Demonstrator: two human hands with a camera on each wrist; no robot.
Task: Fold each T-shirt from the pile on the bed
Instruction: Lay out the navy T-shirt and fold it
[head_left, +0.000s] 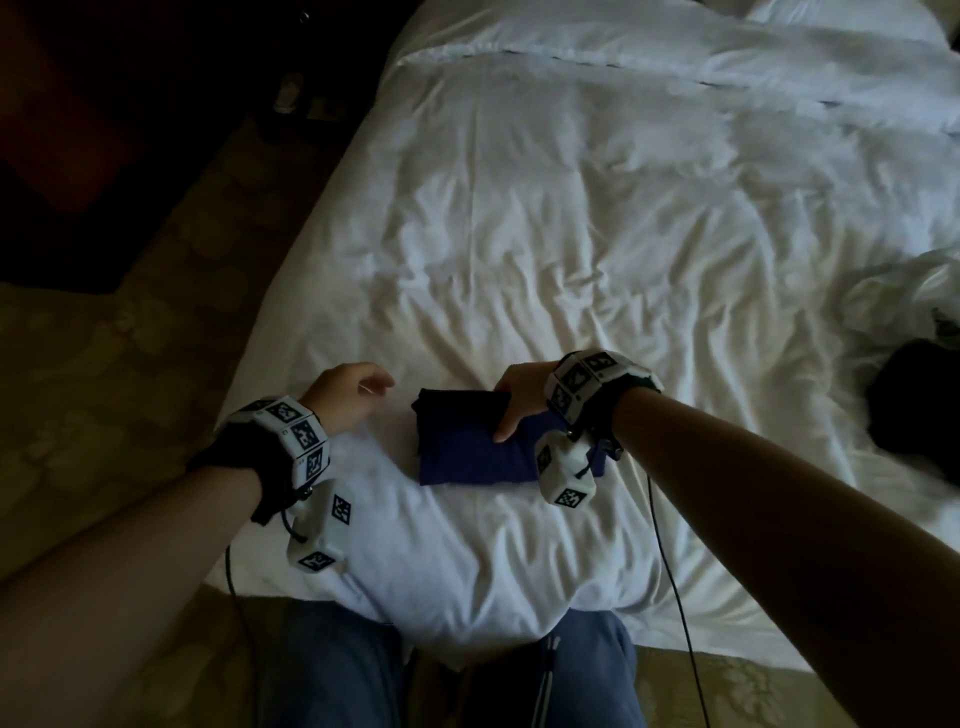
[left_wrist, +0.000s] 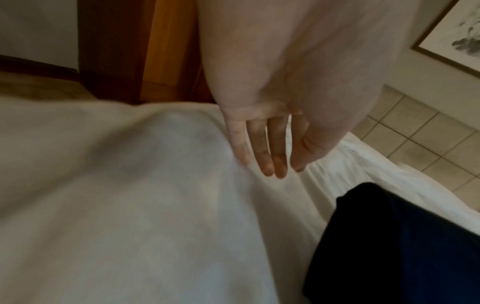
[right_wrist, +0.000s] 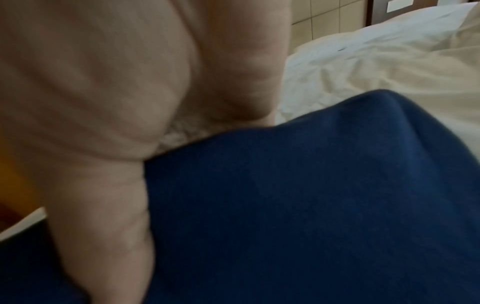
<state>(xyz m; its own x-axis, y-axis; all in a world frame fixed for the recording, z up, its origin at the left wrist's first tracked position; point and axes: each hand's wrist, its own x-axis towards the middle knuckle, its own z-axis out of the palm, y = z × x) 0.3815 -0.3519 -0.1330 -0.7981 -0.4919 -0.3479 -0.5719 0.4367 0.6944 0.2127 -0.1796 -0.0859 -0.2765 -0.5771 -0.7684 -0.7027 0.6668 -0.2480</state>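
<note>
Rumpled white bed (head_left: 597, 249). Right hand (head_left: 519, 400) grips folded navy T-shirt (head_left: 467, 452), thumb on top. Left hand (head_left: 345, 395) just left of it, fingers (left_wrist: 262, 156) straight, holding nothing.

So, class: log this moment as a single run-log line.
stage: final fold | folded dark blue cotton T-shirt: on white duvet | right hand: grips its edge | left hand: open, beside it

Left hand (head_left: 347, 391) held palm-down with straight, relaxed fingers (left_wrist: 267, 156), empty. Right hand (head_left: 522, 397) flexed at the wrist, thumb (right_wrist: 103, 236) pressed flat on top, fingers tucked out of sight. Both bare forearms extend forward, each wrist banded by a black-and-white patterned marker cuff (head_left: 291, 441).
</note>
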